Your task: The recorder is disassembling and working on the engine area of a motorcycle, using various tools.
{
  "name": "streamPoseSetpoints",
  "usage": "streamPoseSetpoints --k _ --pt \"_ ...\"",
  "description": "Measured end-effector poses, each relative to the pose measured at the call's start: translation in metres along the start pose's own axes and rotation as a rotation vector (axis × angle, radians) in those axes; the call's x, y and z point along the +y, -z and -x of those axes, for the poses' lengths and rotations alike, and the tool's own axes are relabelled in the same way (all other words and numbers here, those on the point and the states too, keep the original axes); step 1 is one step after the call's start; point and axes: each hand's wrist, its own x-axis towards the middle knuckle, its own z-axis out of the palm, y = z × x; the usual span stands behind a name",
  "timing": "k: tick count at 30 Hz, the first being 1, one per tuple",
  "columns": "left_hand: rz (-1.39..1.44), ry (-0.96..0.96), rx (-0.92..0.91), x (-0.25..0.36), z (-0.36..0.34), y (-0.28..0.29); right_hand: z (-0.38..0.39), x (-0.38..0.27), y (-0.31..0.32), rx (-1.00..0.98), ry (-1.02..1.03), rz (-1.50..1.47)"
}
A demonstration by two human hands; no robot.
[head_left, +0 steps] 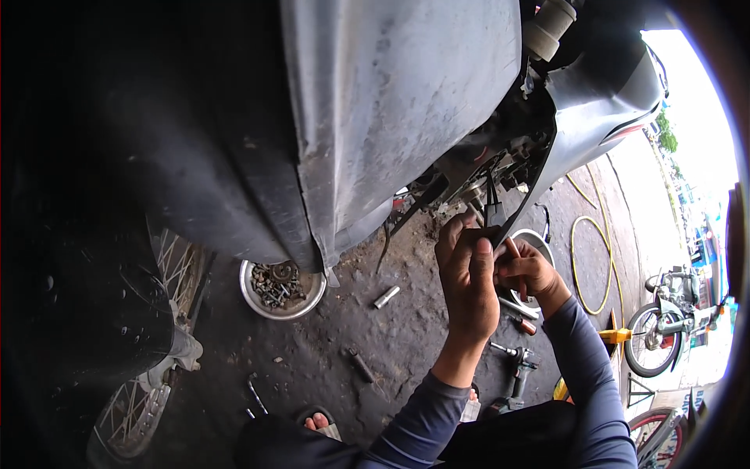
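A scooter with scuffed grey body panels (pixel 406 102) fills the upper middle. Beside its exposed underside, my left hand (pixel 469 281) is raised with fingers curled and thumb up, closed around something dark by the lower tip of a grey side panel (pixel 543 168). Just above those fingers, a small grey connector (pixel 494 213) hangs on dark wires. My right hand (pixel 530 272) meets the left from the right, its fingers bent in a pinch against the same spot. What lies between the fingers of both hands is mostly hidden.
A metal bowl of bolts (pixel 283 289) rests on the dark floor at left; another bowl (pixel 539 242) is partly behind my right hand. A cordless power tool (pixel 517 375), sockets (pixel 387 297) and a yellow hose (pixel 582 258) lie about. A parked motorbike (pixel 664 328) stands far right.
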Motion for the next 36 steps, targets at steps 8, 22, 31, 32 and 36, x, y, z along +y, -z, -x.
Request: streamPoseSetpoints --k 8,22,31,32,36 --pt "0.031 -0.005 -0.176 0.006 -0.006 -0.003 -0.004 0.017 0.026 -0.171 0.128 -0.143" --pt "0.121 0.004 -0.339 -0.001 -0.026 0.011 0.001 0.009 0.01 -0.051 0.185 -0.015" --pt "0.18 -0.025 -0.369 -0.007 -0.023 0.012 0.001 0.003 -0.004 0.067 0.211 0.027" --pt "0.14 -0.068 -0.362 -0.006 -0.024 0.011 0.001 0.003 -0.004 0.062 0.21 0.033" --pt "0.122 -0.09 -0.37 -0.007 -0.025 0.009 0.002 -0.001 0.007 0.007 0.164 0.112"
